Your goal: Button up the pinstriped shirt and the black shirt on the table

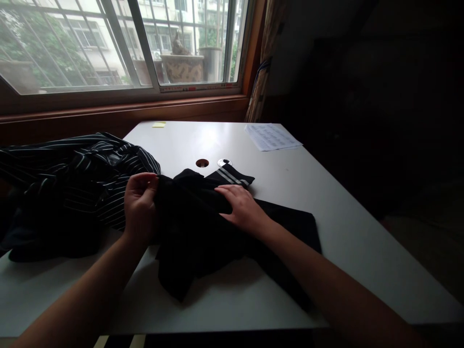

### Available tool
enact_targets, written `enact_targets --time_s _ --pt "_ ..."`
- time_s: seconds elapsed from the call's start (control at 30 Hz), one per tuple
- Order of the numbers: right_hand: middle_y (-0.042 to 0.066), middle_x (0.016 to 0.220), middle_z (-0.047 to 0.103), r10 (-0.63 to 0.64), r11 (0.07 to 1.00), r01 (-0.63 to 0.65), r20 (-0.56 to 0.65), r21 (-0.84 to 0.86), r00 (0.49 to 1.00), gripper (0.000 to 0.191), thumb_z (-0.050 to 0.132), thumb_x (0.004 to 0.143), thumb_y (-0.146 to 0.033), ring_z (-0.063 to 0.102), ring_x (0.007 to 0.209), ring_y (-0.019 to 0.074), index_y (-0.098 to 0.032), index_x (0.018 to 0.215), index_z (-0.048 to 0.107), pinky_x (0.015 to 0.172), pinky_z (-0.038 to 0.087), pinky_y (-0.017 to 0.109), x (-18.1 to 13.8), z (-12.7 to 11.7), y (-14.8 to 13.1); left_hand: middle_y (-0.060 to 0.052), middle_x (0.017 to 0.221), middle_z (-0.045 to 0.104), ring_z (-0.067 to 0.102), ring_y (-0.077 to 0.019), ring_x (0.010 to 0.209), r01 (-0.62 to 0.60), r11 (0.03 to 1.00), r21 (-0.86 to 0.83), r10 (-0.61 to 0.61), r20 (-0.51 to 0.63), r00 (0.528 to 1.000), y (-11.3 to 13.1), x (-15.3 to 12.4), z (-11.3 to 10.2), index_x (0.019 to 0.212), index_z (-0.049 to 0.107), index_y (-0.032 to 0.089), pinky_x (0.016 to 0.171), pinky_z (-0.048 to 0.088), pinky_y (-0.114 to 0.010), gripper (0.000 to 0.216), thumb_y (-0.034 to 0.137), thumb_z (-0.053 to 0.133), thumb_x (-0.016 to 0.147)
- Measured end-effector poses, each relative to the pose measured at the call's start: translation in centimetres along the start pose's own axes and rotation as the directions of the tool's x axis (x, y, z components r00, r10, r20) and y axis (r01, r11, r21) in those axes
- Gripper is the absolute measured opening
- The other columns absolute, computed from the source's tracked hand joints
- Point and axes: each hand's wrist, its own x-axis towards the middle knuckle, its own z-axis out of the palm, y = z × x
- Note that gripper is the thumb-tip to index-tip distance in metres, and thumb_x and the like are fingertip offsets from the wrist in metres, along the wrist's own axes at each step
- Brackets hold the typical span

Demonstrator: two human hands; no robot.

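Observation:
A black garment (203, 232) lies rumpled on the white table, with two light stripes across one sleeve-like end at the back. Its exact kind is hard to make out in the dim light. At its left edge, my left hand (141, 205) is closed and pinches the cloth. My right hand (244, 208) rests palm down on the middle of the garment, fingers stretched and thumb apart. Just left of my left hand is a heap of dark clothes (119, 191), partly white-striped.
The white table (348, 241) runs up to a barred window (188, 43). Printed papers (273, 137) lie at the back right, a yellow sticky note (158, 124) at the back left. A round cable hole (202, 163) opens behind the garment, beside a round disc (224, 162).

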Motion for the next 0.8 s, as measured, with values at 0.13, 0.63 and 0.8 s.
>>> enact_targets --time_s 0.13,0.63,0.8 --pt "0.011 0.126 0.06 -0.034 0.978 0.064 0.152 -0.196 0.988 0.05 0.073 0.081 -0.033 0.052 0.114 0.0292 -0.019 0.126 0.059 0.096 0.043 0.042 -0.2 -0.1 -0.6 0.001 0.083 0.06 0.055 -0.0098 0.069 -0.045 0.997 0.064 0.046 -0.014 0.999 -0.4 0.1 0.0 0.093 0.063 0.021 0.062 0.044 -0.019 0.016 0.026 0.072 0.081" --pt "0.01 0.103 0.065 -0.013 0.992 -0.016 -0.224 -0.125 0.975 0.022 0.049 0.093 -0.019 0.057 0.098 0.0266 -0.02 0.107 0.066 0.09 0.045 0.041 0.2 -1.4 -0.6 -0.005 0.153 0.026 0.047 -0.0269 0.122 -0.588 0.624 0.514 0.186 0.633 0.751 -0.5 -1.2 0.4 0.133 0.052 0.033 0.1 0.047 -0.046 0.055 0.015 0.059 0.081" --pt "0.009 0.109 0.065 -0.025 0.994 0.007 -0.174 -0.107 0.984 0.023 0.053 0.091 -0.02 0.056 0.102 0.0276 -0.021 0.113 0.062 0.092 0.045 0.043 0.4 -1.7 -0.1 -0.003 0.145 0.044 0.05 -0.029 0.116 -0.738 0.414 0.533 -0.022 0.816 0.578 -2.4 -0.6 0.1 0.119 0.063 0.031 0.098 0.048 -0.047 0.048 0.007 0.053 0.079"
